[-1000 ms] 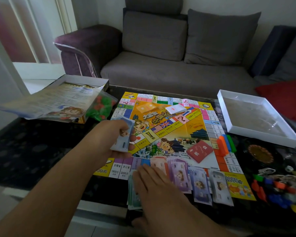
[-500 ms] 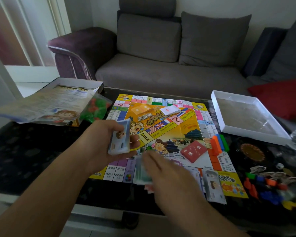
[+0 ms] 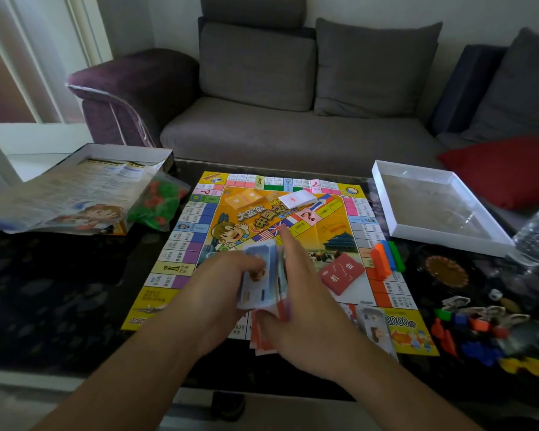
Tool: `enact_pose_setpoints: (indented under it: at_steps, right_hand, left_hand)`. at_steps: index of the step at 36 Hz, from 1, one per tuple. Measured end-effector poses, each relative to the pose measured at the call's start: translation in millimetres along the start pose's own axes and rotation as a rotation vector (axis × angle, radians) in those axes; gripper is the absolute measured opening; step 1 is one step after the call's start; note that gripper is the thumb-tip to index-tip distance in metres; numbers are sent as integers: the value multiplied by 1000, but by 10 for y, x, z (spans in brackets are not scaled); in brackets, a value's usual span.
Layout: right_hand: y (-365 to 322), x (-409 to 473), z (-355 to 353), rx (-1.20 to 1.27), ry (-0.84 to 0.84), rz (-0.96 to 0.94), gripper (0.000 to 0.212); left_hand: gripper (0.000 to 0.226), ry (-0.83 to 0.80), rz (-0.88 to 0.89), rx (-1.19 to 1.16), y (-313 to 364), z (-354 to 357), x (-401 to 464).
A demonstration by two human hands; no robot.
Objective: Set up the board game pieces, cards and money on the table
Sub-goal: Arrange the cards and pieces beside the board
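Both hands are over the near edge of the game board (image 3: 293,231), working one stack of play money (image 3: 259,275). The left hand (image 3: 218,293) has its fingers curled round the stack's left side, thumb on the top bill. The right hand (image 3: 305,300) is pressed against the stack's right edge, index finger straight and pointing away, thumb tucked under at the near end. So both are on the same wad, which is tilted up off the board. Can't count the bills, too blurry, but some orange ones (image 3: 262,337) fan out just below the hands.

Just right of the right hand sits one red card deck (image 3: 343,273) on the board, and nearer the person one loose bill (image 3: 375,329) lies next to the right wrist. Farther right are three upright colour blocks (image 3: 386,258): orange, blue, green, touching. Beyond the fingertips there's one white card deck (image 3: 297,199) and one orange card space printed beside it.

Far right of the right hand: one white box tray (image 3: 389,194), one plastic bottle (image 3: 535,234), and a jumble of coloured pawns (image 3: 479,331) I can't count. Off to the left hand's far side: one box lid (image 3: 122,150) with a rules sheet (image 3: 69,194) over it, and one bag of red and green houses (image 3: 157,203).
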State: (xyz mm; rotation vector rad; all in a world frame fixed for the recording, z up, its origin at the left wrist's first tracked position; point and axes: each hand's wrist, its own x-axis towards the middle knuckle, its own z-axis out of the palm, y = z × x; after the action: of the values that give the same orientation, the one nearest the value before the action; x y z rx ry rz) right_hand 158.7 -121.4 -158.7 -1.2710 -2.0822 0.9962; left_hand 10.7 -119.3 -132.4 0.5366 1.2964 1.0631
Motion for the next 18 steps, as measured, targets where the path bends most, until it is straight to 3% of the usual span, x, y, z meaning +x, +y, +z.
enact_pose_setpoints:
  at_steps: [2, 6, 11, 13, 15, 18]
  right_hand:
    - [-37, -4, -59, 91, 24, 32, 123]
    - [-95, -18, -74, 206, -28, 39, 90]
    - [-42, -14, 69, 249, -78, -8, 82]
    - [-63, -11, 14, 150, -101, 30, 94]
    - [-42, 2, -94, -36, -136, 82, 123]
    - [14, 33, -238, -285, -202, 41, 129]
  left_hand:
    - [31, 40, 26, 33, -10, 12, 42]
    - [27, 62, 97, 68, -51, 47, 89]
    - [19, 78, 85, 113, -128, 77, 98]
    - [19, 75, 77, 161, -112, 68, 104]
    - [15, 98, 77, 191, -65, 40, 99]
    - [12, 221, 91, 286, 17, -46, 125]
